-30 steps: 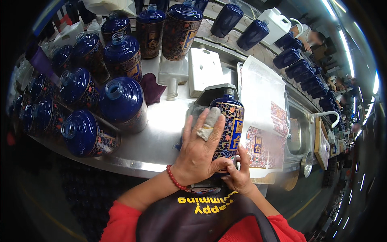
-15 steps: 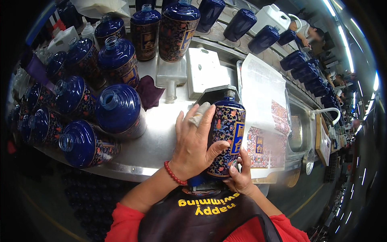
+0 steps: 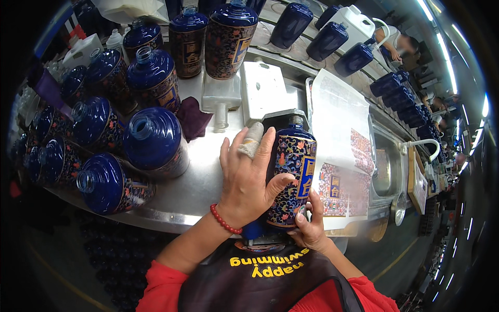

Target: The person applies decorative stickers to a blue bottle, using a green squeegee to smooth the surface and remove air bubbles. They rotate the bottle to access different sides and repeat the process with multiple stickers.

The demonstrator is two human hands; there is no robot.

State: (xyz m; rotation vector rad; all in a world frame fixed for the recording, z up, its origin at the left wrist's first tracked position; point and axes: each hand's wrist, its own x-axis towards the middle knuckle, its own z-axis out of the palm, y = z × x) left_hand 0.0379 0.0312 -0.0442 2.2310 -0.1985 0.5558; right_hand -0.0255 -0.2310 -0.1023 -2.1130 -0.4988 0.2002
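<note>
I see a floral blue bottle (image 3: pixel 292 164) — right hand (image 3: pixel 312 229) pinching it low, left hand (image 3: pixel 245 184) spread alongside — tabletop (image 3: pixel 204 166) room left, paper (image 3: pixel 335 114) right.

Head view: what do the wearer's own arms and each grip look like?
Red sleeves leave the forearms bare. On the left grip, a whitish, cloth-like cover sheathes the middle finger, and a red beaded bracelet circles the wrist. The right grip is ungloved, with nothing visible worn.
</note>
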